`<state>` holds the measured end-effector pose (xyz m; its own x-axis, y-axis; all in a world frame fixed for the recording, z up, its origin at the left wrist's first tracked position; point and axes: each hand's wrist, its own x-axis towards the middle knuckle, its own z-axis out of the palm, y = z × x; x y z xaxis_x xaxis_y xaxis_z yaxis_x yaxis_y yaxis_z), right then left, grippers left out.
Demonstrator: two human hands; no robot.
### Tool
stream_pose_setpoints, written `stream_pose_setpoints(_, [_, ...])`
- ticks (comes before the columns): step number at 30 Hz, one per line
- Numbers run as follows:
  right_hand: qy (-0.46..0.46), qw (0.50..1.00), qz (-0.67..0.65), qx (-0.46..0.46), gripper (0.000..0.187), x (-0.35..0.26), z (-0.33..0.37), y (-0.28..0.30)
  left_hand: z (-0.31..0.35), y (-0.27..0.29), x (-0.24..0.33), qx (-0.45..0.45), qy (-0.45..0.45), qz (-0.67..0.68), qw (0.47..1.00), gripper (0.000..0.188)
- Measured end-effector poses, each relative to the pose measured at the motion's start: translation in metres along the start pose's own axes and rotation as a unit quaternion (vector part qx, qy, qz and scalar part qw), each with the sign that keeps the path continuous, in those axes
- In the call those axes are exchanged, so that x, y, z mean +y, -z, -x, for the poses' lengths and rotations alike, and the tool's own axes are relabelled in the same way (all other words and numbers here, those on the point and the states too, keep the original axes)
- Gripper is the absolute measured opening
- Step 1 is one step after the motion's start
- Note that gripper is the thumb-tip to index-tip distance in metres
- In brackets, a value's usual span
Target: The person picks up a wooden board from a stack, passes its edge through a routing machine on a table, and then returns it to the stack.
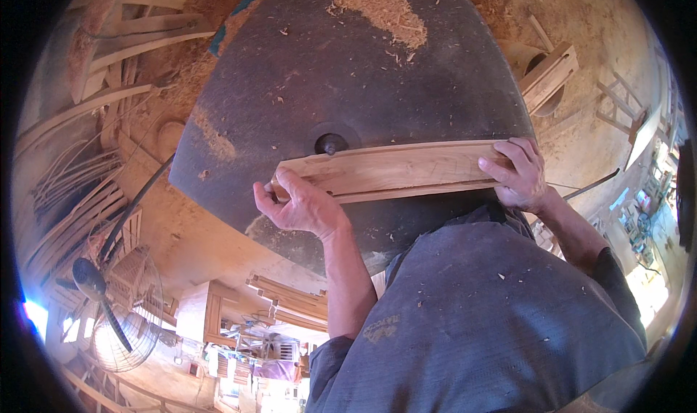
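A pale wooden board point(414, 167) with a long groove along its near edge lies across the dark machine table point(392, 93). My left hand point(308, 204) is closed round its left end, thumb on top. At the other end, my right hand point(521, 172) grips the board near the table's right edge. The board's far edge lies right beside a round dark cutter spindle point(330, 143) set in the tabletop; whether they touch, I cannot tell.
Wood shavings point(381, 10) are heaped at the table's far side. Beyond its right edge lies a wooden piece point(549, 77). Curved wooden strips point(80, 111) lean at the left, above a caged fan point(127, 318). Stacked timber point(290, 302) sits behind my left arm.
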<state>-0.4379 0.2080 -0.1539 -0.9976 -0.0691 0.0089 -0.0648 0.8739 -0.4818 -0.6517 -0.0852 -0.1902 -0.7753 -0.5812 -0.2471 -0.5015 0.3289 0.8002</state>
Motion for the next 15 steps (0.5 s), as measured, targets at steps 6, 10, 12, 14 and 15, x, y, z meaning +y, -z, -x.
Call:
stream_pose_setpoints(6, [-0.014,1.0,-0.01,0.01,0.071,-0.003,-0.011,-0.001,0.0,-0.003,0.01,0.004,0.007,0.035,0.999,0.063])
stream_pose_setpoints(10, [-0.014,1.0,-0.011,0.001,0.07,-0.003,-0.017,-0.003,-0.009,-0.004,0.004,0.024,-0.004,0.05,0.998,0.059])
stream_pose_setpoints(12, [-0.013,1.0,-0.011,0.008,0.07,-0.005,-0.019,-0.006,-0.015,-0.002,0.002,0.022,-0.01,0.039,0.999,0.06])
stream_pose_setpoints(14, [-0.01,1.0,-0.011,0.013,0.069,-0.007,-0.023,-0.007,-0.018,-0.002,0.004,0.029,-0.007,0.039,0.999,0.063])
stream_pose_setpoints(15, [-0.008,1.0,-0.011,0.014,0.068,-0.008,-0.026,-0.007,-0.019,-0.001,0.005,0.034,-0.005,0.039,0.999,0.064])
